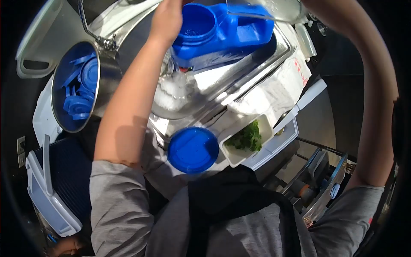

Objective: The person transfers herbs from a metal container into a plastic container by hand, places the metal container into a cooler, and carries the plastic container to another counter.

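Note:
A large blue plastic jug (222,53) with a wide round mouth and a moulded handle lies tilted in the metal sink (239,92). My left hand (168,21) is beside the jug's mouth; the top edge of the view cuts off its fingers, so its grip is hidden. At the upper right, a clear container (267,9) is held over the jug. My right hand (310,3) meets this container's right end, mostly out of view. White suds (173,92) lie in the sink below the jug. A round blue lid (192,150) sits on the counter in front.
On the left stands a metal pot (109,81) with several blue lids (81,88) inside. A faucet (87,28) rises behind it. Leafy greens (248,137) fill a white tub (233,158) beside white cloths (274,92). A translucent bin (38,47) stands at upper left.

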Motion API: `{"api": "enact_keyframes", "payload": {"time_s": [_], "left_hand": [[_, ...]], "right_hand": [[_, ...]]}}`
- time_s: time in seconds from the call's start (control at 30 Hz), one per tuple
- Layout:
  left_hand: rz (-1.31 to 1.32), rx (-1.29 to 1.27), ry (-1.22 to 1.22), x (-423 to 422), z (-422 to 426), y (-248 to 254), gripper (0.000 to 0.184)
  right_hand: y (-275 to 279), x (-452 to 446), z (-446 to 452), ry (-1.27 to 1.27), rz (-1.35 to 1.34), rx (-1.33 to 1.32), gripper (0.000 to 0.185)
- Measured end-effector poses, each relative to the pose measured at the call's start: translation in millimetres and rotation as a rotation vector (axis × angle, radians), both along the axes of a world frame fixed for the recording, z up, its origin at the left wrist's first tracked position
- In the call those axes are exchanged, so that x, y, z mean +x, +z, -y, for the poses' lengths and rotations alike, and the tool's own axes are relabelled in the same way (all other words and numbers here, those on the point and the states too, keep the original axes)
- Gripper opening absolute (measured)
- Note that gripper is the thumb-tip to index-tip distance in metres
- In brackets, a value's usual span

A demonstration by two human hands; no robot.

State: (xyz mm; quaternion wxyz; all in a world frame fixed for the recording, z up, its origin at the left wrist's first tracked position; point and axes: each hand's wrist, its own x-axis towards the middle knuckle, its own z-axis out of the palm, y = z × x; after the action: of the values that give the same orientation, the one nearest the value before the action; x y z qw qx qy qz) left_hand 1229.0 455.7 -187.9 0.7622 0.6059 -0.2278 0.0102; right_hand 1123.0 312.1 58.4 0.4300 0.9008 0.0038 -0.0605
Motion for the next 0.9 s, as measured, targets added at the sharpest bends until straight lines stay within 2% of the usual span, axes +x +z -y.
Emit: {"api": "enact_keyframes", "payload": {"time_s": [0.07, 0.1, 0.17, 0.23, 0.3, 0.33, 0.37, 0.4, 0.43, 0.47, 0.5, 0.53, 0.57, 0.6, 0.67, 0.7, 0.73, 0.8, 0.83, 0.9], "left_hand": [[-0.176, -0.226, 0.155, -7.6, -7.5, 13.6, 0.052], [-0.190, -0.255, 0.243, -15.2, -9.6, 21.9, 0.046], [-0.236, -0.259, 0.380, -30.4, -17.2, 32.6, 0.035], [-0.267, -0.328, 0.396, -47.2, -23.0, 33.4, 0.028], [-0.263, -0.335, 0.387, -62.0, -28.5, 27.1, 0.026], [-0.282, -0.212, 0.407, -68.4, -31.0, 22.1, 0.025], [-0.303, -0.089, 0.427, -72.8, -32.6, 16.5, 0.025], [-0.294, -0.089, 0.423, -76.0, -34.2, 10.8, 0.025], [-0.391, 0.001, 0.409, -78.7, -36.0, 5.0, 0.027], [-0.485, 0.094, 0.393, -79.6, -37.2, -1.0, 0.030], [-0.602, 0.099, 0.332, -78.9, -38.1, -7.7, 0.041], [-0.591, 0.104, 0.322, -76.1, -37.1, -15.9, 0.041], [-0.778, -0.054, 0.346, -70.5, -34.3, -26.2, 0.045], [-0.965, -0.213, 0.367, -63.5, -31.6, -40.4, 0.048], [-0.970, -0.134, 0.423, -39.4, -26.4, -90.4, 0.055], [-0.978, -0.089, 0.457, -44.2, -16.2, -78.7, 0.058], [-0.967, -0.087, 0.446, -34.3, -14.0, -95.9, 0.058], [-0.949, -0.336, 0.294, -9.9, -11.6, -135.9, 0.055], [-0.959, -0.329, 0.201, -39.7, 9.7, -73.7, 0.052], [-0.945, -0.355, 0.122, -28.7, 4.9, -85.9, 0.051]], "right_hand": [[-10.6, -3.0, 130.0, 0.569, 0.222, 0.533, 0.023], [-3.4, -44.8, 80.9, 0.199, 0.222, 0.814, 0.027], [-27.0, -91.4, 119.7, -0.114, 0.187, 1.226, 0.024], [-58.6, -141.2, 152.1, -0.407, 0.226, 1.564, 0.025], [-102.6, -203.2, 183.4, -0.608, 0.172, 1.742, 0.032], [-131.4, -239.4, 198.0, -0.701, 0.188, 1.856, 0.034], [-154.4, -276.7, 204.2, -0.913, 0.257, 1.934, 0.034], [-184.3, -316.5, 205.8, -1.012, 0.389, 2.050, 0.033], [-217.0, -359.8, 212.4, -1.027, 0.441, 2.137, 0.035], [-248.8, -403.4, 210.0, -1.169, 0.541, 2.179, 0.036], [-270.8, -446.4, 205.5, -1.363, 0.607, 2.119, 0.034], [-304.2, -496.0, 208.2, -1.420, 0.571, 2.105, 0.034], [-315.0, -528.2, 200.6, -1.675, 0.490, 2.088, 0.030], [-316.0, -552.5, 188.7, -1.671, 0.385, 1.997, 0.028], [-314.9, -588.1, 168.3, -1.727, 0.349, 1.876, 0.028], [-314.0, -602.7, 160.4, -1.762, 0.374, 1.838, 0.028], [-312.8, -616.0, 154.4, -1.793, 0.410, 1.808, 0.028], [-311.0, -637.8, 144.8, -1.849, 0.473, 1.763, 0.028], [-311.9, -644.5, 141.6, -1.863, 0.503, 1.754, 0.028], [-310.0, -654.1, 137.6, -1.884, 0.555, 1.732, 0.028]]}}
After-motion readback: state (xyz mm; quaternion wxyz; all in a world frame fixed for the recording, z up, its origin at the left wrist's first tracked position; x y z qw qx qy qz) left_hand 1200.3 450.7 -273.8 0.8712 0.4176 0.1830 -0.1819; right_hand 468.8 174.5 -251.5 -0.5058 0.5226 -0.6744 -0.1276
